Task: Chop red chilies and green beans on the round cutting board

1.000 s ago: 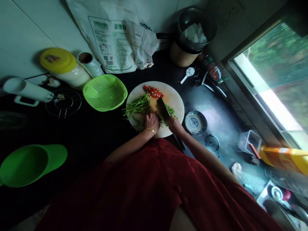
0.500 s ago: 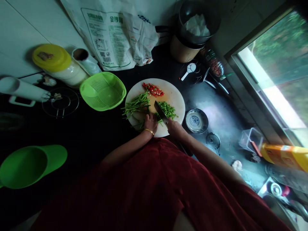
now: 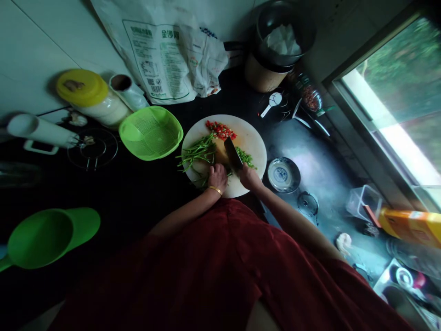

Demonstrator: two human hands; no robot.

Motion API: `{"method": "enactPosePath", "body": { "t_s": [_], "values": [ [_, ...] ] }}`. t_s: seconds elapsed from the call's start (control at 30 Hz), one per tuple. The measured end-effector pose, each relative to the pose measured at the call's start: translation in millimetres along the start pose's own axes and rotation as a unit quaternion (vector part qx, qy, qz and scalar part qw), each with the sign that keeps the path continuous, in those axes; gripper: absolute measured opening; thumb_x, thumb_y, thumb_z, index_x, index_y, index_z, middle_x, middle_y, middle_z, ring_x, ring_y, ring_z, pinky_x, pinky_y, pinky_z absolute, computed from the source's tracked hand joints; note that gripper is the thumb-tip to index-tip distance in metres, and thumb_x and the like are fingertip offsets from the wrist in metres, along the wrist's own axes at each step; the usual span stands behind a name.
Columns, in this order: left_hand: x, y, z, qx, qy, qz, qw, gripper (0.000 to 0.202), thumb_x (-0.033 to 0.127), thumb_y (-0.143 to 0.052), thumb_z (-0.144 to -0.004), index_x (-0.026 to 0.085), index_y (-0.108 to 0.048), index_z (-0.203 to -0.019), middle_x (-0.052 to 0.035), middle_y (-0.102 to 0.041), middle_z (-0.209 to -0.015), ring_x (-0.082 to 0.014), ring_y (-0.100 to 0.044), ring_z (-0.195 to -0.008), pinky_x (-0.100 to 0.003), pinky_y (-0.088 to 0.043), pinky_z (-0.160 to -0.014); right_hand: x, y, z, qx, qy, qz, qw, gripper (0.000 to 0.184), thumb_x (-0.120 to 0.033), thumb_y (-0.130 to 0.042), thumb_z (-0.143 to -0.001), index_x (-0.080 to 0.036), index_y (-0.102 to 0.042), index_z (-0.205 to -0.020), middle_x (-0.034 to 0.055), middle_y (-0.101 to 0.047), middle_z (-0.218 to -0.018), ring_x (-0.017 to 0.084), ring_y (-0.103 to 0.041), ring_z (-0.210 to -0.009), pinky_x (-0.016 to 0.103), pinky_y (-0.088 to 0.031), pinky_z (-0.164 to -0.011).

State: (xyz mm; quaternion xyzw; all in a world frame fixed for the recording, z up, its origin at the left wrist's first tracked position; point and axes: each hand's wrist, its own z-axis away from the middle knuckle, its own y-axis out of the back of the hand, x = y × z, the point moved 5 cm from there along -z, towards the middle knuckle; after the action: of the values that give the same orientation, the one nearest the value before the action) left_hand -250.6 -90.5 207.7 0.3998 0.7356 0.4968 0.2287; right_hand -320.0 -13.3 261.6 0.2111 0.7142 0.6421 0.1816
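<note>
My right hand [image 3: 251,178] is closed on the handle of a kitchen knife [image 3: 233,153], its dark blade tilted over the round white cutting board [image 3: 241,187]. Beside the blade, my left hand [image 3: 217,177] has its fingers curled down on green stalks at the front of the board; what lies under the fingertips is mostly hidden. Long green stalks [image 3: 198,151] lie in a loose bunch on the board's left side. Chopped green pieces [image 3: 245,157] sit to the right, partly behind the blade. Chopped red chili [image 3: 221,130] is heaped at the back.
A green basket [image 3: 151,133] stands left of the board, with a yellow-lidded jar [image 3: 82,87] behind it. A patterned bowl [image 3: 284,174] is close on the right. A green scoop [image 3: 41,239] lies front left. A white printed bag [image 3: 165,59] and a pot [image 3: 265,73] are at the back.
The knife has turned and shifted slightly right, its blade now covering more of the chopped greens. My left hand stays on the stalks. The whole view has shifted a little.
</note>
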Motion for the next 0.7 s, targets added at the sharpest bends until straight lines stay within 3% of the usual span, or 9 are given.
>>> {"method": "enactPosePath", "body": {
  "t_s": [0.13,0.3,0.53,0.7],
  "values": [
    [7,3.3,-10,-0.007,0.001,-0.008,1.000,0.043,0.020,-0.036,-0.095,0.004,-0.053,-0.130,-0.0205,-0.052,-0.132,-0.0297,-0.044,-0.122,-0.044,-0.036,-0.099,9,9,23,-0.011,0.020,0.025,0.999,0.030,-0.019,-0.031,-0.095,-0.007,-0.042,-0.120,0.0173,-0.066,-0.097,0.027,-0.065,-0.092,0.035,-0.046,-0.079],
    [10,4.6,-15,-0.010,0.000,-0.006,1.000,0.042,0.014,-0.032,-0.094,0.001,-0.054,-0.128,-0.0223,-0.053,-0.130,-0.0296,-0.046,-0.119,-0.042,-0.039,-0.093,0,12,39,-0.053,-0.009,0.052,0.997,0.029,-0.016,-0.031,-0.094,-0.009,-0.043,-0.120,0.0172,-0.066,-0.100,0.026,-0.065,-0.096,0.034,-0.047,-0.079],
    [8,-0.3,-15,-0.005,0.002,0.059,0.998,0.041,0.011,-0.031,-0.092,0.006,-0.059,-0.121,-0.0202,-0.058,-0.119,-0.0291,-0.048,-0.112,-0.041,-0.037,-0.092,-15,-1,10,-0.057,-0.033,0.052,0.996,0.035,-0.010,-0.036,-0.088,-0.010,-0.042,-0.122,0.0174,-0.066,-0.101,0.028,-0.065,-0.097,0.036,-0.047,-0.079],
    [5,12.9,-11,-0.016,-0.004,0.069,0.997,0.041,0.022,-0.032,-0.095,0.007,-0.062,-0.119,-0.0204,-0.058,-0.118,-0.0305,-0.046,-0.111,-0.044,-0.036,-0.094,-12,-11,-4,-0.028,-0.027,0.020,0.999,0.036,-0.014,-0.032,-0.091,-0.007,-0.042,-0.124,0.0203,-0.066,-0.102,0.030,-0.065,-0.097,0.038,-0.046,-0.079]
  ]
}}
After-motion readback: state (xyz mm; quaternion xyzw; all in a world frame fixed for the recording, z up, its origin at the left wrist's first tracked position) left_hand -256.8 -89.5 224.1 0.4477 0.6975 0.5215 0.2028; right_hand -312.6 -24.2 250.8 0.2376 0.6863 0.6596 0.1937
